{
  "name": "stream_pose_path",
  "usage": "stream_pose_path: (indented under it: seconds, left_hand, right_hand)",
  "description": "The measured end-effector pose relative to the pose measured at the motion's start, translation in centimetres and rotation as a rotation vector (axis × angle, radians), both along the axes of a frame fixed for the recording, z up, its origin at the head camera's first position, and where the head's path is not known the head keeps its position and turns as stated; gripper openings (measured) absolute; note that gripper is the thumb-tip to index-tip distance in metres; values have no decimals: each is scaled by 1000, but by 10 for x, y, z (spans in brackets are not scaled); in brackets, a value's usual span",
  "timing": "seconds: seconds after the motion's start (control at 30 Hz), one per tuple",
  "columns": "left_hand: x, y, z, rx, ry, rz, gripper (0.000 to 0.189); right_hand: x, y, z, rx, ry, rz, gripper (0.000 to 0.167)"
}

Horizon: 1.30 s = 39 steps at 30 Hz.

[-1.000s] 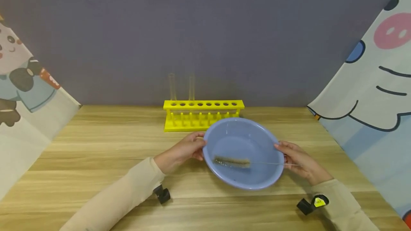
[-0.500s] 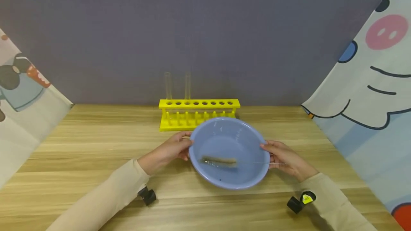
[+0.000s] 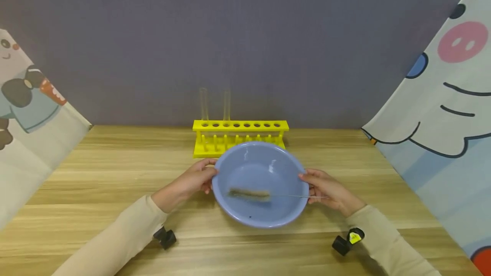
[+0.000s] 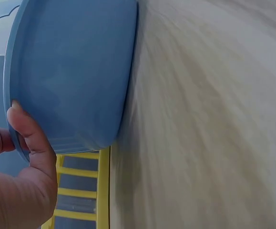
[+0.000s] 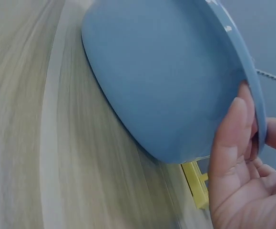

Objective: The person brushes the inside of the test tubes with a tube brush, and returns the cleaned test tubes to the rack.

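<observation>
A round blue plastic basin [image 3: 264, 169] stands in front of the test tube rack, its base at or very close to the tabletop. My left hand [image 3: 192, 182] pinches the rim on the left side, thumb and fingers on either face of it, as the left wrist view shows. At the opposite side my right hand [image 3: 331, 191] grips the rim, its fingers [image 5: 230, 126] under the lip. Inside the basin lies a test tube brush [image 3: 249, 194] with tan bristles. Its thin wire handle crosses the right rim beside my right hand.
Behind the basin is a yellow test tube rack [image 3: 240, 124], partly hidden by it. Two clear test tubes, a left one [image 3: 204, 104] and a right one [image 3: 227, 104], stand upright in the rack. A grey wall closes off the back of the wooden table [image 3: 126, 165].
Both hands have carried the basin left along the front of the rack, with the brush inside. The grips on the rim look unchanged. The head view has shifted slightly.
</observation>
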State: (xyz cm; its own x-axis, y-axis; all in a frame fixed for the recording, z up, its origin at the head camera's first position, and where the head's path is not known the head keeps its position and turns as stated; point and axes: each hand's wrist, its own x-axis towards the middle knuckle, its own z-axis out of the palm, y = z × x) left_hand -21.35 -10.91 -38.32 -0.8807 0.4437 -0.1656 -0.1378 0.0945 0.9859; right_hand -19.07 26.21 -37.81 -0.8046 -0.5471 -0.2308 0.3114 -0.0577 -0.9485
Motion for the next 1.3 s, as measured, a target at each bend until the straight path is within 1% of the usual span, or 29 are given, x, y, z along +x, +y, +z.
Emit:
stream_pose_path:
  seconds: [0.2, 0.4, 0.53, 0.67, 0.87, 1.13, 1.3]
  left_hand:
    - [2, -12, 0, -9, 2, 12, 45]
    - [4, -20, 5, -13, 23, 16, 45]
    - [5, -25, 7, -20, 31, 22, 45]
    - [5, -30, 7, -25, 24, 26, 45]
    - [6, -36, 6, -41, 37, 30, 43]
    - [6, -43, 4, -38, 47, 38, 41]
    - [5, -47, 4, -39, 46, 47, 38]
  right_hand:
    - [-3, -11, -1, 18, -17, 0, 15]
    - [-5, -21, 0, 19, -25, 1, 15]
    - [-7, -27, 1, 38, -19, -6, 18]
    - [-8, -32, 1, 60, -14, -18, 20]
    - [-7, -38, 0, 59, -14, -10, 20]
    - [-7, -45, 2, 57, -11, 9, 29]
    - [-8, -50, 0, 58, -19, -7, 29]
